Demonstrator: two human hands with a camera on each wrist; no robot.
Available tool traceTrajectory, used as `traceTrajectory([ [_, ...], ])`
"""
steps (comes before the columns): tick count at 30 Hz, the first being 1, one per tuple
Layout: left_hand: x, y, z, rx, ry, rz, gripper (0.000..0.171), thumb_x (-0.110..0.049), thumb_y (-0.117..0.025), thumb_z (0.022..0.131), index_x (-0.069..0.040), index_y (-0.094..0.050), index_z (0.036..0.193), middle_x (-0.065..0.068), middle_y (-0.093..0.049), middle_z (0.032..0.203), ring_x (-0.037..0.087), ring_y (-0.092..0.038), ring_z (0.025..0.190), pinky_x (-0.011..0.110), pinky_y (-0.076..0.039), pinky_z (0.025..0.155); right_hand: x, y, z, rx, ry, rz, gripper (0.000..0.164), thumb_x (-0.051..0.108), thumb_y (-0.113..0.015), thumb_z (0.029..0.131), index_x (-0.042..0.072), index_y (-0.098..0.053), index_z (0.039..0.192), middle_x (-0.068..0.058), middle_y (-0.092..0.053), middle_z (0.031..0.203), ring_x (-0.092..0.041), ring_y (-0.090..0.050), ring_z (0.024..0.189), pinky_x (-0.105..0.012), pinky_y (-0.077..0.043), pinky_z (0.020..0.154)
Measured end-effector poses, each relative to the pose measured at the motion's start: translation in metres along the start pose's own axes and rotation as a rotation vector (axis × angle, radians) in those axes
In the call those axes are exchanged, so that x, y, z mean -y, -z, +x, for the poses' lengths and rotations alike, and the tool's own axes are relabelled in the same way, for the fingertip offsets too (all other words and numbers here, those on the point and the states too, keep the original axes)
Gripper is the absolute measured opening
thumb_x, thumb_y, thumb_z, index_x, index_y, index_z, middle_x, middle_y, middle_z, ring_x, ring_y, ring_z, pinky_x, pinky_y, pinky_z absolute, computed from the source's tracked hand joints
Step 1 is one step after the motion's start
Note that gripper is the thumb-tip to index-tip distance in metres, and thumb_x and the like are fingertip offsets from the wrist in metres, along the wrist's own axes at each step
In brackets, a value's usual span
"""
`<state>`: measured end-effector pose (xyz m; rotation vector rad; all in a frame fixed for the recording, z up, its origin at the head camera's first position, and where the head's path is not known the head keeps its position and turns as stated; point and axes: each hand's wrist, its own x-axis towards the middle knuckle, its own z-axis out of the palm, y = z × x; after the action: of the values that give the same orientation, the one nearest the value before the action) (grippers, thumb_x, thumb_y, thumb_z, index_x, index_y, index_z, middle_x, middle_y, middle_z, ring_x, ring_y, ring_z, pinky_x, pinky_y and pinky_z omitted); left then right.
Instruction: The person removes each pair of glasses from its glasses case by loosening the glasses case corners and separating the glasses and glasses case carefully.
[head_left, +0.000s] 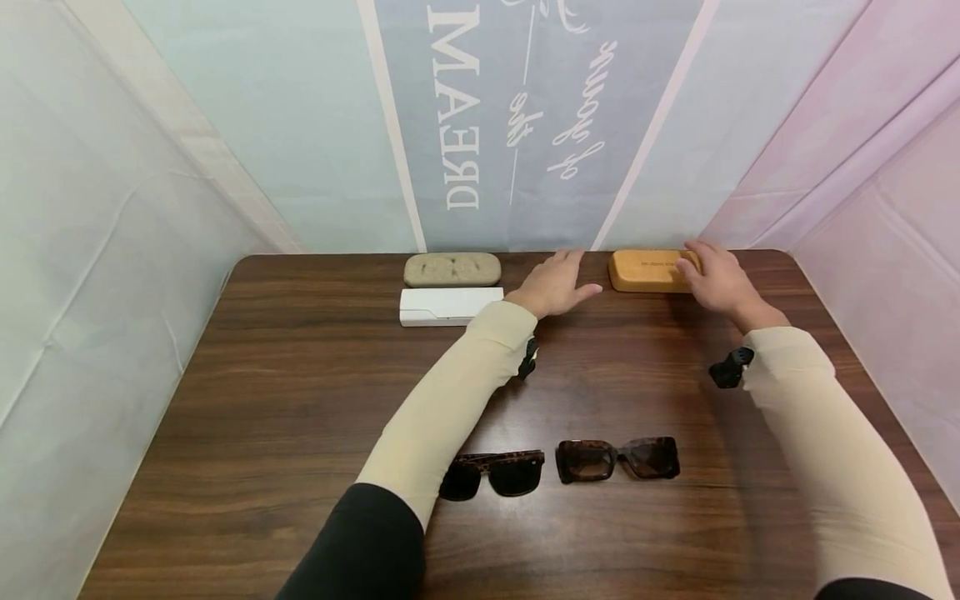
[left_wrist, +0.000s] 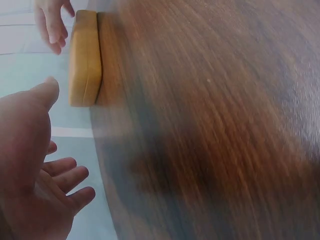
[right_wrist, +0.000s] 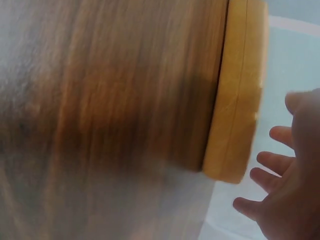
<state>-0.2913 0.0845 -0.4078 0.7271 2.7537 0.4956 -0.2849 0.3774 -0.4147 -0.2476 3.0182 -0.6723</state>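
A mustard-yellow glasses case [head_left: 647, 272] lies closed at the table's back edge. Over its right end hovers my right hand [head_left: 717, 279], fingers spread; in the right wrist view the hand [right_wrist: 285, 175] appears apart from the case [right_wrist: 235, 100]. My left hand [head_left: 551, 285] is held to the left of that case with thumb and fingers extended, holding nothing. The left wrist view shows a gap between this hand [left_wrist: 37, 170] and the yellow case [left_wrist: 85, 60]. Left of the left hand are a white glasses case [head_left: 442, 307] and a beige fabric-look glasses case [head_left: 452, 270] behind it.
Dark sunglasses [head_left: 513, 475], partly covered by my left sleeve, and brown tortoiseshell sunglasses [head_left: 618, 460] lie near the front of the wooden table [head_left: 285, 400]. A printed cloth [head_left: 330, 125] hangs behind the back edge, with pale sheets at both sides.
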Motion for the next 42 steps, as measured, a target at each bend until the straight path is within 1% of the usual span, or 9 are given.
traceTrajectory([
  [3,-0.002,-0.003,0.002,0.003,-0.002,-0.007,0.078,-0.053,-0.047,0.105,-0.008,-0.019,0.162,0.011,-0.029,0.164,0.025,-0.033,0.148,0.036,-0.033,0.117,-0.009,-0.002,0.001,-0.034,0.027,0.028,0.053,0.019,-0.034,0.111,-0.021,-0.034,0.144,-0.044,-0.031,0.146,-0.06,-0.025,0.138,-0.066,-0.019,0.115],
  [7,-0.004,-0.006,0.003,0.011,0.004,0.001,0.079,-0.053,-0.048,0.105,-0.008,-0.019,0.162,0.011,-0.03,0.163,0.024,-0.035,0.147,0.035,-0.034,0.116,-0.017,-0.005,0.001,-0.026,0.006,0.056,0.052,0.015,-0.031,0.111,-0.024,-0.028,0.146,-0.046,-0.028,0.147,-0.059,-0.022,0.14,-0.064,-0.017,0.117],
  [13,-0.012,-0.008,0.004,0.034,0.004,0.011,0.079,-0.054,-0.048,0.104,-0.009,-0.019,0.162,0.011,-0.031,0.162,0.022,-0.036,0.147,0.034,-0.034,0.116,-0.018,-0.006,-0.001,0.034,-0.084,0.099,0.06,0.019,-0.036,0.111,-0.018,-0.015,0.153,-0.043,-0.018,0.154,-0.056,-0.015,0.145,-0.062,-0.012,0.119],
  [21,-0.024,-0.014,0.006,0.038,0.004,0.026,0.083,-0.054,-0.055,0.101,-0.012,-0.019,0.162,0.007,-0.032,0.161,0.018,-0.039,0.144,0.03,-0.039,0.112,-0.013,-0.002,-0.007,0.086,-0.136,0.186,0.064,0.029,-0.04,0.111,-0.006,-0.017,0.159,-0.036,-0.016,0.16,-0.054,-0.013,0.147,-0.066,-0.013,0.117],
  [27,-0.031,-0.018,0.006,0.034,-0.007,0.029,0.089,-0.053,-0.063,0.097,-0.014,-0.017,0.163,0.005,-0.031,0.16,0.017,-0.042,0.14,0.029,-0.043,0.107,-0.004,-0.004,-0.01,0.123,-0.112,0.187,0.068,0.034,-0.046,0.109,-0.006,-0.022,0.158,-0.037,-0.02,0.158,-0.055,-0.02,0.145,-0.068,-0.019,0.114],
  [33,-0.034,-0.02,0.003,0.074,0.008,0.061,0.091,-0.051,-0.063,0.098,-0.017,-0.011,0.165,0.005,-0.018,0.168,0.016,-0.029,0.15,0.028,-0.038,0.112,0.001,-0.005,-0.01,0.151,-0.081,0.195,0.067,0.033,-0.052,0.107,-0.009,-0.03,0.153,-0.039,-0.028,0.152,-0.056,-0.031,0.138,-0.067,-0.028,0.109],
  [35,-0.034,-0.02,0.003,0.075,0.019,0.061,0.089,-0.048,-0.063,0.098,-0.017,-0.013,0.164,0.005,-0.02,0.167,0.016,-0.029,0.15,0.028,-0.039,0.111,0.002,-0.005,-0.011,0.163,-0.066,0.206,0.067,0.033,-0.053,0.107,-0.01,-0.03,0.153,-0.039,-0.029,0.151,-0.057,-0.033,0.136,-0.068,-0.031,0.107],
  [39,-0.032,-0.02,0.003,0.054,0.044,0.06,0.086,-0.045,-0.066,0.097,-0.017,-0.019,0.163,0.004,-0.028,0.161,0.015,-0.036,0.144,0.025,-0.045,0.103,0.004,-0.005,-0.012,0.193,-0.042,0.214,0.069,0.034,-0.056,0.106,-0.008,-0.031,0.154,-0.038,-0.029,0.153,-0.057,-0.034,0.136,-0.068,-0.032,0.107],
  [42,-0.031,-0.021,0.002,0.054,0.052,0.062,0.085,-0.045,-0.067,0.096,-0.017,-0.022,0.163,0.005,-0.03,0.158,0.015,-0.038,0.142,0.024,-0.047,0.099,0.006,-0.005,-0.014,0.217,-0.049,0.22,0.072,0.039,-0.058,0.105,-0.005,-0.031,0.156,-0.036,-0.028,0.155,-0.055,-0.034,0.138,-0.066,-0.033,0.108],
])
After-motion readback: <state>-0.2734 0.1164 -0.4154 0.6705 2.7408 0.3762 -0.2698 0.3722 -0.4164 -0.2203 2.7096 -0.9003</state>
